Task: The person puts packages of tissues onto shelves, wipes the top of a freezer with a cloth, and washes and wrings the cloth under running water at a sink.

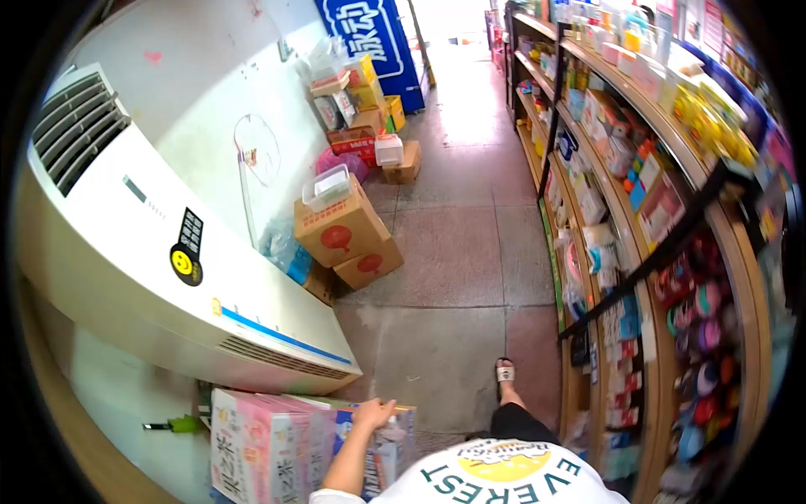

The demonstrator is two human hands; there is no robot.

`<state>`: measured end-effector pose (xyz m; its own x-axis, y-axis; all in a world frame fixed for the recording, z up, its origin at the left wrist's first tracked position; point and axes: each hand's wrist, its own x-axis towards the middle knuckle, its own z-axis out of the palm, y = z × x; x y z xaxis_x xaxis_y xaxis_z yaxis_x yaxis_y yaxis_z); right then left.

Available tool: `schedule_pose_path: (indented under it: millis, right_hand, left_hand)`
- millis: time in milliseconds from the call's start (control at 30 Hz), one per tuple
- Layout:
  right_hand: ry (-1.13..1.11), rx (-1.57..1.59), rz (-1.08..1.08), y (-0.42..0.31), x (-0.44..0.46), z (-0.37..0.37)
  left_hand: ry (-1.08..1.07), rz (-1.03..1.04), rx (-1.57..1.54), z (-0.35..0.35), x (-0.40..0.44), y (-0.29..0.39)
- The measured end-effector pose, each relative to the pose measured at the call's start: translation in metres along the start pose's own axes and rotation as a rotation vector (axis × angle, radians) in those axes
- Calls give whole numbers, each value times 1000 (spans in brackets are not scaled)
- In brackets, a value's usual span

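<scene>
At the bottom, my left hand rests over the top edge of a blue and white carton. Its fingers point right and look bent together; whether they grip the carton's edge is too small to tell. Just left of it stand pink and white cartons with large printed characters. My right hand is outside the picture. Part of my white shirt and one sandalled foot show on the tiled floor.
A tall white air conditioner leans across the left side. Beyond it, brown boxes are stacked by the wall, with a blue cooler farther back. Stocked shelves line the right side of the tiled aisle.
</scene>
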<state>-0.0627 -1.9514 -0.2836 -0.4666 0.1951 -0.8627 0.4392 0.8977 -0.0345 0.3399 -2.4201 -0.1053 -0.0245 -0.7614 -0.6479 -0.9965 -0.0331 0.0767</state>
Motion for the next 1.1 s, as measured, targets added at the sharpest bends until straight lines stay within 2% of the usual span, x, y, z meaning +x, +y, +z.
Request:
schedule_pose_path:
  millis: [67,133,167,200,233,267,300,333,367,400,433,500,533,567,600,633,700,733,767,833,867,900,967,1033,1100]
  right_hand:
    - [-3,-207,-242,-99,34,4]
    - [77,-381,-523,-205,59,-3]
    - [144,-426,-677,-268,67,-7]
    - [207,-410,-822,-338,73,-13]
    - [124,-219,-969,-413,67,-16]
    - [196,-186,-1109,-477,66,-13]
    - [231,-149,-1293,-539,10,-20]
    - [-81,86,-1104,-602,23,-11]
    - [-135,22,-1206,-649,-43,-18]
    - [-268,146,-1216,-695,-27,-4]
    - [-287,112,-1172,-729,-76,-8]
    - [-223,42,-1220,-795,-68,11]
    - [-227,52,-1235,-821,-68,18]
    - [-248,101,-1222,-837,-66,28]
    - [-268,149,-1198,-846,-61,40]
    - [-213,47,-1155,-848,-45,47]
    - [-125,-174,-1058,-853,-9,52]
    - [120,-390,-1020,-842,34,57]
    - [214,-501,-923,-827,-6,46]
    - [-6,-429,-505,-798,57,48]
    - [-151,-610,-428,-803,13,31]
    - [-184,-593,-329,-800,-3,26]
    - [-173,-502,-210,-805,-7,18]
    - [-152,-434,-140,-829,-10,15]
    - [-140,-400,-111,-866,-8,17]
  left_hand:
    - [-79,-129,-120,4,21,11]
    - [-150,-198,-88,65,73,-26]
    - [-218,-221,-16,71,72,-34]
    - [-289,-240,52,69,75,-28]
    - [-307,-246,49,58,77,-23]
    - [-385,-317,-52,32,71,-10]
    - [-454,-392,-156,13,74,-1]
    - [-456,-405,-168,6,86,3]
    - [-398,-427,-265,7,97,1]
    - [-341,-451,-359,8,107,0]
    - [-343,-463,-370,23,123,-10]
    - [-382,-523,-725,48,179,-23]
    - [-246,-106,-539,27,196,-12]
    - [-347,-389,-506,10,214,-1]
    - [-320,-460,-489,-9,242,4]
    - [-302,-528,-473,-24,263,10]
    - [-282,-485,-469,-83,317,32]
    - [-254,-513,-532,-102,346,30]
    - [-220,-539,-603,-117,375,38]
    - [-134,-464,-427,-175,431,65]
    - [-110,-405,-355,-236,436,100]
    - [-93,-352,-274,-292,440,137]
    - [-3,-208,-331,-352,479,167]
    - [212,-147,-431,-404,513,211]
    - [209,-6,-553,-438,566,244]
